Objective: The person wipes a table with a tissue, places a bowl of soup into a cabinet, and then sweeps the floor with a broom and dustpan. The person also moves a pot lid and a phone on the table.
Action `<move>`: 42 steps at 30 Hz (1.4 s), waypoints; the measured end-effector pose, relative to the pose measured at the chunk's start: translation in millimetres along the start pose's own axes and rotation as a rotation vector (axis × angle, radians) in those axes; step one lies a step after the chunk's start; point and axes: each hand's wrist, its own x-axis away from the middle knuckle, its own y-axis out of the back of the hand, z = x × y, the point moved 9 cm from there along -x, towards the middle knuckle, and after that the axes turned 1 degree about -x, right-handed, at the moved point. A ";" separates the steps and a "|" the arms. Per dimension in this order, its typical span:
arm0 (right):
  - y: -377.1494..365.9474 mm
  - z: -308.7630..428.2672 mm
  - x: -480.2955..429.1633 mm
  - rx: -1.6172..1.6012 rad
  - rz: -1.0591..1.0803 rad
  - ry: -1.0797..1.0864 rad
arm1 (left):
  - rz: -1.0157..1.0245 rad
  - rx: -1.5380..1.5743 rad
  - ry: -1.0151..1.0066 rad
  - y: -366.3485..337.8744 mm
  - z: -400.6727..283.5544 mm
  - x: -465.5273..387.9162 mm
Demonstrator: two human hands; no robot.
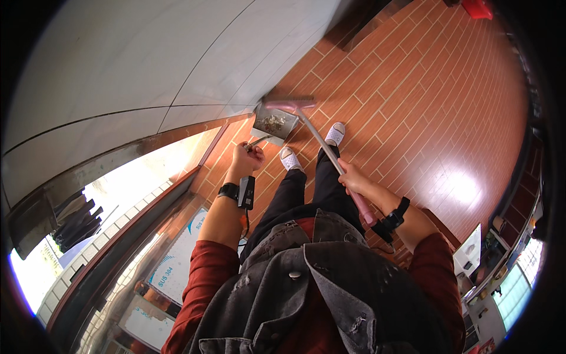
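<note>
My left hand (248, 157) grips the thin handle of a grey dustpan (261, 132), which sits on the tiled floor by the foot of the wall. A small heap of mixed debris (273, 122) lies inside the pan. In my right hand (355, 178) is the long pale pole of a pink broom (322, 139). The pole's pink end passes back under my right forearm. The broom head (292, 104), a little blurred, is at the far edge of the pan, bristles pointing away from me; whether it touches the pan is hard to tell.
My feet in white slippers (289, 158) stand just behind the pan. A pale panelled wall (132, 57) rises on the left, beside a bright doorway with a dark metal frame (128, 239). Wood-coloured floor tiles (398, 88) stretch right. A red object (477, 9) is at the far top.
</note>
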 end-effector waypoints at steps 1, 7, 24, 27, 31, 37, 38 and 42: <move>7.3 1.8 0.1 0.001 -0.047 0.010 | 0.015 -0.004 0.017 4.3 0.2 0.3; 26.1 21.4 -56.8 -0.047 -0.257 0.009 | 0.006 0.021 0.029 23.8 -5.2 4.4; -27.2 35.2 -24.2 0.317 0.092 0.016 | -0.028 0.035 -0.087 29.7 -25.6 14.9; -31.0 45.5 -29.6 0.404 -0.028 0.075 | -0.033 -0.003 -0.088 34.5 -23.0 12.9; -42.8 43.0 -60.4 0.399 -0.059 0.078 | -0.143 -0.182 -0.104 52.4 -24.9 10.0; -21.5 16.7 -38.0 -0.050 0.148 -0.006 | -0.135 -0.419 -0.291 51.2 -30.3 10.2; -17.2 13.7 -25.2 -0.136 0.136 -0.014 | -0.077 -0.534 -0.295 46.0 -27.3 12.9; -3.4 7.3 9.8 -0.292 0.033 -0.112 | -0.056 -0.636 -0.309 45.5 -13.4 25.8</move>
